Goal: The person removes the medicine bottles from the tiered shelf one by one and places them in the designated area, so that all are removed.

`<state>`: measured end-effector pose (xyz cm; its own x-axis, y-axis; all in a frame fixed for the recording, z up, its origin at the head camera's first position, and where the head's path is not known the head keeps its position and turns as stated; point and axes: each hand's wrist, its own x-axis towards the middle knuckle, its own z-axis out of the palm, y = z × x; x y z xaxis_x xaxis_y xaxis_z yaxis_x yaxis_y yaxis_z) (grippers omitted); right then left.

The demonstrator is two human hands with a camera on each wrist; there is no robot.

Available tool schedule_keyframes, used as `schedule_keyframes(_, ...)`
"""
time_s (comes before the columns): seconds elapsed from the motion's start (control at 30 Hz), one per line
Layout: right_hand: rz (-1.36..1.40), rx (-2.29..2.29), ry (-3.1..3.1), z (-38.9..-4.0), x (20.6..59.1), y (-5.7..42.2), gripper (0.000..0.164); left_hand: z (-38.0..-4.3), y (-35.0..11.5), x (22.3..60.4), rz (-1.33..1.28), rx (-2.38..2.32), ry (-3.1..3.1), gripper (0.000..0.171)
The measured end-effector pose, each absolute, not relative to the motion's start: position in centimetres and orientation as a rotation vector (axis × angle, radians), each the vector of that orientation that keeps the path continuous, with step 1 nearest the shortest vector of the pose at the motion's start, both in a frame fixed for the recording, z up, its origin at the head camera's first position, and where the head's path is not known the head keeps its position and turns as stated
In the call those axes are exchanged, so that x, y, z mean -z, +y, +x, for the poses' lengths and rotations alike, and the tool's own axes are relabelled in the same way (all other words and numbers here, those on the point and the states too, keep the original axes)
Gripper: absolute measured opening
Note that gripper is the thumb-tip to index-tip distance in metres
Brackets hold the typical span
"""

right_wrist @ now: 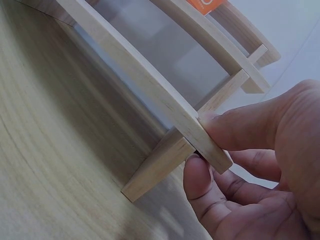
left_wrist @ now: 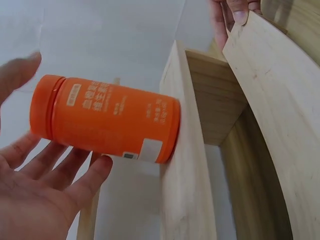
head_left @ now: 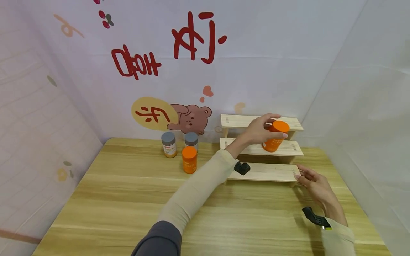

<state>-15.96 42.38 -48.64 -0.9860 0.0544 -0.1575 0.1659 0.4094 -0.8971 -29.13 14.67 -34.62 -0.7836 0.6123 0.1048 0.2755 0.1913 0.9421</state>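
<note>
An orange bottle (head_left: 274, 138) with an orange lid stands upright on the middle board of a three-step wooden shelf (head_left: 250, 146). Around it is my left hand (head_left: 257, 131), fingers spread on one side and thumb on the other. In the left wrist view the thumb stands apart from the orange bottle (left_wrist: 117, 120), while the fingers (left_wrist: 95, 175) lie loosely beside it. My right hand (head_left: 315, 185) pinches the right end of the lowest board, thumb (right_wrist: 240, 125) on top and fingers below, as the right wrist view shows.
Left of the shelf, another orange bottle (head_left: 189, 160) stands on the wooden table (head_left: 128, 199). Behind it are two grey-lidded bottles, one at the left (head_left: 169, 145) and one partly hidden (head_left: 191, 138). A printed white wall covering (head_left: 272, 53) rises behind the table.
</note>
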Motion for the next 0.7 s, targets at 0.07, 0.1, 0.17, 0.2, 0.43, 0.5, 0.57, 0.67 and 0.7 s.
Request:
schedule_keyframes(0.07,0.198,1.646,2.543,-16.1,48.6,42.3,0.075,-29.1,14.9,34.9,0.845,-1.614,2.205,0.072)
schedule_keyframes(0.1,0.198,1.647,2.544,-16.1,48.6,42.3,0.075,-29.1,15.0,35.0,0.846,-1.615,2.220,0.070)
schedule_keyframes(0.17,0.192,1.651,2.540,-16.2,48.6,42.2,0.075,-29.1,15.3,35.2,0.839,-1.622,2.242,0.066)
schedule_keyframes(0.2,0.191,1.652,2.538,-16.2,48.6,42.2,0.075,-29.1,15.4,35.3,0.826,-1.628,2.254,0.065)
schedule_keyframes(0.43,0.210,1.634,2.543,-16.1,48.5,42.2,0.075,-28.9,15.8,35.6,0.791,-1.669,2.292,0.058)
schedule_keyframes(0.5,0.214,1.629,2.546,-16.2,48.6,42.2,0.075,-28.9,15.7,35.7,0.794,-1.684,2.291,0.057)
schedule_keyframes(0.57,0.217,1.633,2.543,-16.3,48.6,42.2,0.075,-28.9,15.5,35.8,0.799,-1.698,2.292,0.056)
schedule_keyframes(0.67,0.211,1.626,2.554,-16.3,48.7,42.3,0.075,-28.8,15.3,36.0,0.807,-1.717,2.290,0.055)
schedule_keyframes(0.7,0.209,1.625,2.556,-16.4,48.7,42.3,0.075,-28.8,15.2,36.0,0.809,-1.722,2.290,0.055)
